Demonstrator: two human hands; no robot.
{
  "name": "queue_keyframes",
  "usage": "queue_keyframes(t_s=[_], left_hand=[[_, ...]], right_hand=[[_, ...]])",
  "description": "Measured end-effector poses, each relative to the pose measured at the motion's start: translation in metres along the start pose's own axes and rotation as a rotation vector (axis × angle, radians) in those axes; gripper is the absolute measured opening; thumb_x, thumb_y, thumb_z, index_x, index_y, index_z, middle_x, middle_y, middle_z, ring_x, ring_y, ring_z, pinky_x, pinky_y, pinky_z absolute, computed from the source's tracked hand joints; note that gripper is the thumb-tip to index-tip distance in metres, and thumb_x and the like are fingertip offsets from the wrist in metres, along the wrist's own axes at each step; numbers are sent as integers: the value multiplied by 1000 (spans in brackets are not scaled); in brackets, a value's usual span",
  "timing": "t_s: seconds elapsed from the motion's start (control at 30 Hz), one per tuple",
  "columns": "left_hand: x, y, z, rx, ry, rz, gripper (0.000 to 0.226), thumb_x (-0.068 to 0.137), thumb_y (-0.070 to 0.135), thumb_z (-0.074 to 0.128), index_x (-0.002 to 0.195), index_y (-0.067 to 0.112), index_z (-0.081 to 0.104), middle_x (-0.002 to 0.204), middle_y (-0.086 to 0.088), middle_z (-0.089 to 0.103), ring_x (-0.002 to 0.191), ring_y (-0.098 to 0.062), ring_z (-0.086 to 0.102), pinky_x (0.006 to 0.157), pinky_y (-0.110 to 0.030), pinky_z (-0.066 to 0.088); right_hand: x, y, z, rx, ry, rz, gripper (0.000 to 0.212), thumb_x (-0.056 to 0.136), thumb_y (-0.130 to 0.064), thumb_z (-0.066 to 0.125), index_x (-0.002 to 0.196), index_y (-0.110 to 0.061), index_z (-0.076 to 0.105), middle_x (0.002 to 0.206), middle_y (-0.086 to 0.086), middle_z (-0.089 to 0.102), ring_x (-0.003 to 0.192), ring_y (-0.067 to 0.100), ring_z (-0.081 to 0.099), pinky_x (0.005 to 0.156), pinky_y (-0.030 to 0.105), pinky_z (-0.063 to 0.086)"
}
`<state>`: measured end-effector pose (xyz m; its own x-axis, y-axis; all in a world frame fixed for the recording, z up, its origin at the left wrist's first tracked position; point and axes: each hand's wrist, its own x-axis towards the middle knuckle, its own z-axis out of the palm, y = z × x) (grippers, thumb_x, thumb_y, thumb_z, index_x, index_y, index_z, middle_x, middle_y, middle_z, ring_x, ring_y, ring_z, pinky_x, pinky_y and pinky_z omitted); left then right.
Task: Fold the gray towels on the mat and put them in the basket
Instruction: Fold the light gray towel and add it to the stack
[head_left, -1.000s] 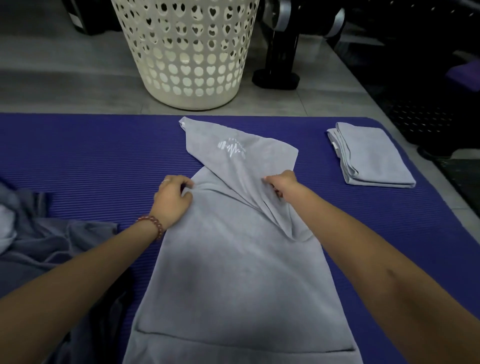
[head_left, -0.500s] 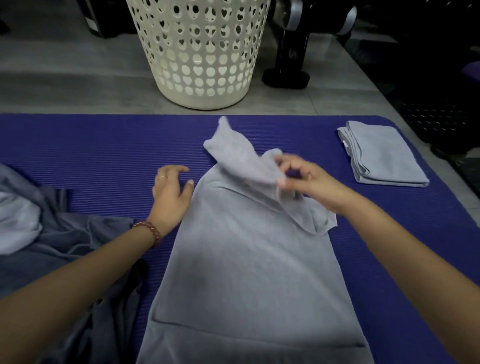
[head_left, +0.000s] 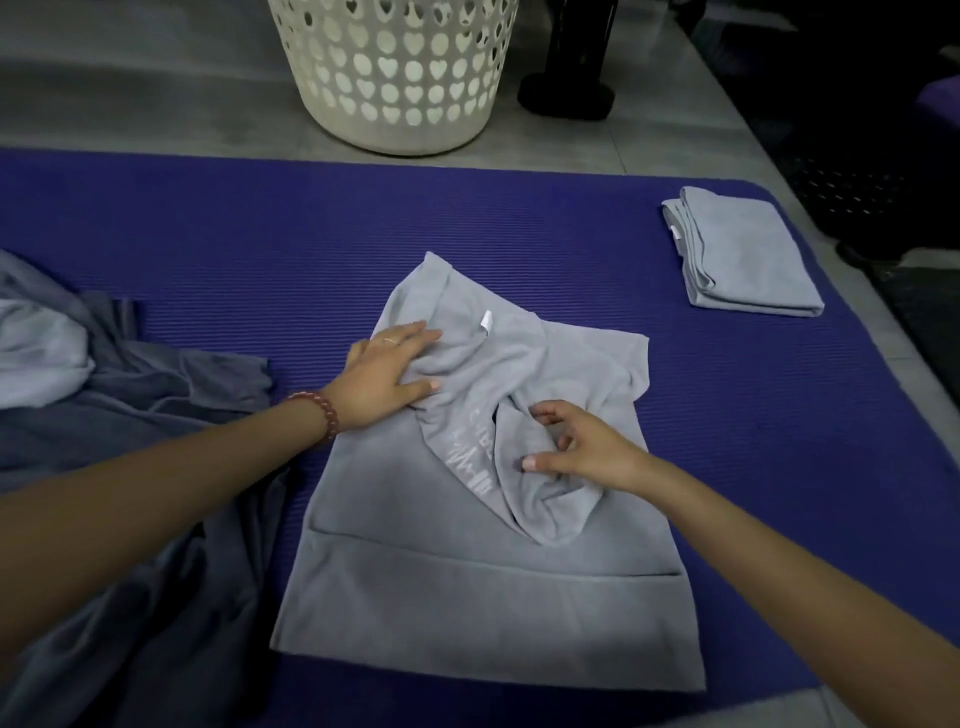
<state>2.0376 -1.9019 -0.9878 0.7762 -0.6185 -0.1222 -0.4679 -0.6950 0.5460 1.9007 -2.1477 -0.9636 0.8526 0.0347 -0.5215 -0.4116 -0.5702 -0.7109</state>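
A gray towel (head_left: 467, 597) lies lengthwise on the purple mat (head_left: 208, 234) in front of me. Its far end is turned back toward me and lies bunched over the middle, with a white logo and a small white tag showing. My left hand (head_left: 387, 374), with a bead bracelet on the wrist, presses flat on the towel's upper left edge. My right hand (head_left: 582, 447) rests on the bunched part with fingers bent and spread, gripping nothing that I can see. A folded gray towel (head_left: 748, 260) lies at the mat's far right. The white basket (head_left: 400, 78) stands on the floor beyond the mat.
A heap of darker gray and pale cloth (head_left: 130, 415) covers the mat's left side and reaches under my left forearm. A black stand base (head_left: 566, 88) sits right of the basket. Dark equipment lines the right edge past the mat.
My right hand has pulled the towel's far end back toward me and laid it bunched on the middle. My left hand went from lifted to flat on the left edge.
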Motion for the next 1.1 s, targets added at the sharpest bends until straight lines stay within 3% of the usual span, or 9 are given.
queue_keyframes(t_s=[0.1,0.2,0.3,0.47,0.6,0.7,0.83,1.03,1.1], left_hand=[[5,18,1,-72,-27,-3,95,62,74,55,144,35,28,138,12,45,132,-6,34,99,-22,6],[13,39,3,-12,-35,33,70,78,45,68,140,31,37,113,12,59,115,-7,51,98,-27,8],[16,59,-9,-118,185,-16,31,90,18,56,119,27,60,79,19,53,90,-6,53,91,-27,19],[-12,53,-44,-208,577,252,21,88,6,46,93,17,63,89,14,50,86,-7,40,85,-29,29],[-62,28,-53,42,258,565,18,79,7,45,81,17,59,80,11,50,81,-5,39,87,-23,29],[-99,-9,-32,229,-3,448,19,72,21,39,74,26,57,79,15,56,83,-4,48,91,-27,27],[-134,-47,-9,289,-101,303,23,76,32,36,82,33,57,95,19,60,96,-5,52,96,-25,17],[-127,-17,-3,139,-11,323,52,72,57,54,114,26,56,119,6,55,111,-15,53,96,-38,41],[-125,0,12,205,-134,442,70,70,65,52,129,27,49,140,5,41,128,-13,37,106,-31,27]], right_hand=[[-1,-11,16,-245,-21,2,103,44,-72,74,129,-22,45,118,-11,56,107,9,54,96,30,44],[0,-22,12,-574,4,-56,40,77,-42,70,106,-19,56,103,-4,61,107,22,58,92,35,41],[-4,-29,-13,-493,355,-142,23,83,-15,59,104,-19,67,106,0,68,106,26,60,89,39,46],[-53,-38,-39,-82,1004,-491,21,81,-3,55,99,-11,64,81,-25,51,82,14,49,74,29,39],[-90,6,-25,-715,709,-714,26,71,-17,50,95,-20,57,65,-7,47,71,14,38,74,24,25],[-105,59,-7,-999,320,-673,24,72,-35,52,88,-23,65,72,-11,55,78,10,48,88,25,29],[-121,87,9,-739,106,-308,63,77,-81,31,104,-34,63,82,-26,55,90,-5,51,103,18,21],[-119,93,27,-379,350,-90,29,88,-41,57,113,-25,57,115,-11,44,99,11,53,92,36,47],[-121,95,32,-344,351,-18,44,82,-31,70,120,-26,50,121,-8,32,110,14,45,98,35,43]])
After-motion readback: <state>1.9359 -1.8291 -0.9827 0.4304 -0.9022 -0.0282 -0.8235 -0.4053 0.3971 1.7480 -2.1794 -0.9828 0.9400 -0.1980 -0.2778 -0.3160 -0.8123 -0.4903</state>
